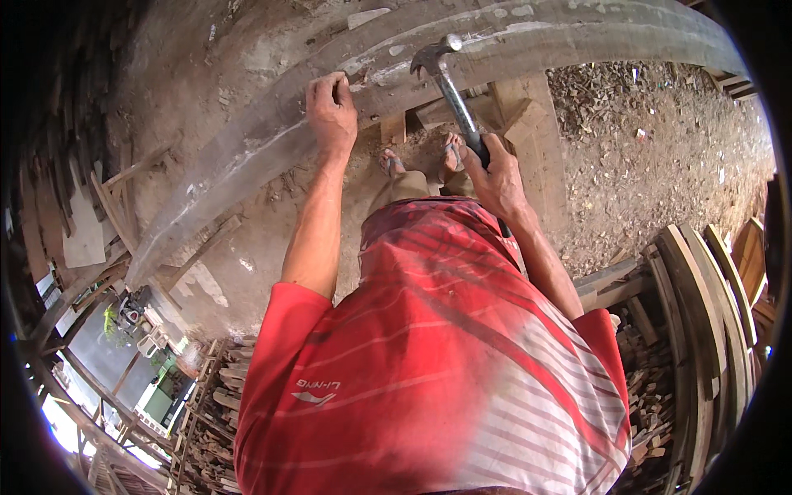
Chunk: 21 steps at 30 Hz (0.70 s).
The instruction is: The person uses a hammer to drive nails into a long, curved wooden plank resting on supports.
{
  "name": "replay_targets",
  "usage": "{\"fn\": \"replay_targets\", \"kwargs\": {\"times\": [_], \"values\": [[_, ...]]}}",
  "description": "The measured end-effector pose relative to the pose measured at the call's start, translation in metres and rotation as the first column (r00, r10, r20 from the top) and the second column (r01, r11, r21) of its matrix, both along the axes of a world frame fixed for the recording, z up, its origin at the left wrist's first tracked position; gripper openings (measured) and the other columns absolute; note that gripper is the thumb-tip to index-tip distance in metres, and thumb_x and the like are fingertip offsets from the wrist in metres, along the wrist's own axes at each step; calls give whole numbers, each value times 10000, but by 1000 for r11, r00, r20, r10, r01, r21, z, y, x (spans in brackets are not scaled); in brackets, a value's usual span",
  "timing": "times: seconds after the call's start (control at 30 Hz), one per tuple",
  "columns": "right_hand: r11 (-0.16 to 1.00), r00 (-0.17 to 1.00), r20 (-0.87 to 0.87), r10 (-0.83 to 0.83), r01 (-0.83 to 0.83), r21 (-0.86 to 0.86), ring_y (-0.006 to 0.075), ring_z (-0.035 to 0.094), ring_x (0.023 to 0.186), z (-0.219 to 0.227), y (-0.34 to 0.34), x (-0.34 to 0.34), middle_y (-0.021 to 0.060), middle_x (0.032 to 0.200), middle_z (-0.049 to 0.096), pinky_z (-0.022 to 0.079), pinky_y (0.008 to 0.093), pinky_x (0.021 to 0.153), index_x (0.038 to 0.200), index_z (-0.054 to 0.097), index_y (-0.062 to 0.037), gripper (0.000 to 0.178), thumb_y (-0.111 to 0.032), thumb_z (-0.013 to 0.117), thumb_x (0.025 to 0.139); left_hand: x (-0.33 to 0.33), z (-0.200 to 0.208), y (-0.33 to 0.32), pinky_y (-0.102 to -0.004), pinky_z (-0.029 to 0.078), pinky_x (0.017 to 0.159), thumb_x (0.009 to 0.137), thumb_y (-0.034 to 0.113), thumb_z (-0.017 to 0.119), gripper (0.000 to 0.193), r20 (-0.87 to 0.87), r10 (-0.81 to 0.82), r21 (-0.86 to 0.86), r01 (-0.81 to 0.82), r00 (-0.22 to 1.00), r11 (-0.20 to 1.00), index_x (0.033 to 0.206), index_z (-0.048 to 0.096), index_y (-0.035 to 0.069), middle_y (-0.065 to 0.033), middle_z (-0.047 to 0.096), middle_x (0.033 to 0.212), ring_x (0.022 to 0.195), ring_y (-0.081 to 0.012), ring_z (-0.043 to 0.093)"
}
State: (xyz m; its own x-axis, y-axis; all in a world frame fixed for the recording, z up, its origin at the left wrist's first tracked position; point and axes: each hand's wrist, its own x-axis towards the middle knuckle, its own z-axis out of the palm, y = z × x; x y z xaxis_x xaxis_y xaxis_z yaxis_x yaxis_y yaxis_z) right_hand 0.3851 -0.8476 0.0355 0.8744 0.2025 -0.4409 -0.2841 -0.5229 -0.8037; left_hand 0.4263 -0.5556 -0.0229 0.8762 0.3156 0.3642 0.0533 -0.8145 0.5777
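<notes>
My right hand (pixel 497 175) is wrapped round the dark grip of a claw hammer (pixel 452 95). The hammer points away from me, its metal head over the long grey beam (pixel 223 169) that crosses in front of me. To the left, my left hand (pixel 332 106) is raised at the beam with its fingers curled in and pressed together. What those fingers hold, if anything, is too small to make out. A small reddish-brown spot (pixel 360 81) shows on the beam just right of the left fingertips.
My sandalled feet stand on the dirt floor behind the beam, beside a flat wooden board (pixel 536 136). Wood chips (pixel 631 148) litter the ground at right. Curved planks (pixel 701 322) lean at the lower right, with stacked wood offcuts (pixel 223 412) at the lower left.
</notes>
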Motion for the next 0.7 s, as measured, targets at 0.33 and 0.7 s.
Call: {"fn": "replay_targets", "kwargs": {"times": [0.33, 0.7], "values": [[984, 985, 97, 142, -151, 91, 496, 628, 752, -1, 43, 50, 283, 751, 634, 461, 534, 664, 984, 536, 2, 368, -360, 601, 999, -11, -2, -10, -438, 508, 892, 841, 230, 810, 323, 21, 44, 60, -46, 999, 997, 1076, 684, 47, -166, 611, 1090, 1059, -341, 595], [973, 957, 175, 230, -224, -52, 535, 619, 775, 4, 66, 66, 299, 746, 633, 450, 563, 634, 997, 473, -13, 310, -296, 600, 1010, -6, -14, -12, -470, 496, 858, 802, 249, 828, 324, 144, 114, 69, -125, 983, 990, 1008, 673, 53, -150, 603, 1041, 994, -361, 592]]}}
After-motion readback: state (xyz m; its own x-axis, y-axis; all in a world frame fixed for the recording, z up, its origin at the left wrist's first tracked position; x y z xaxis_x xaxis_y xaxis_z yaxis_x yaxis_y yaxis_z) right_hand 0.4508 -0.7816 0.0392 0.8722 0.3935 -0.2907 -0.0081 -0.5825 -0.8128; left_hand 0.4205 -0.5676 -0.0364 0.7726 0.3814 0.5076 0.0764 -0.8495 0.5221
